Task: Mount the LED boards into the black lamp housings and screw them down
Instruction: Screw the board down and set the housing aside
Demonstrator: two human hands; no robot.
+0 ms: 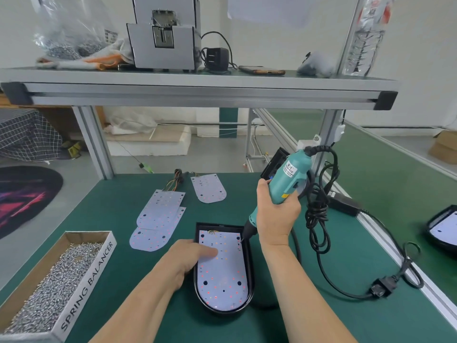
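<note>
A box full of screws sits at the left on the green table. Next to it lie some loose boards. The left hand lies flat with straight fingers and presses on the board. That board sits inside the black housing, in the middle near the front. The right hand is wrapped tight round the green screwdriver. Its tip is at the board's top right edge. A black cord hangs in loops beside it. A second housing peeks in at the far right.
</note>
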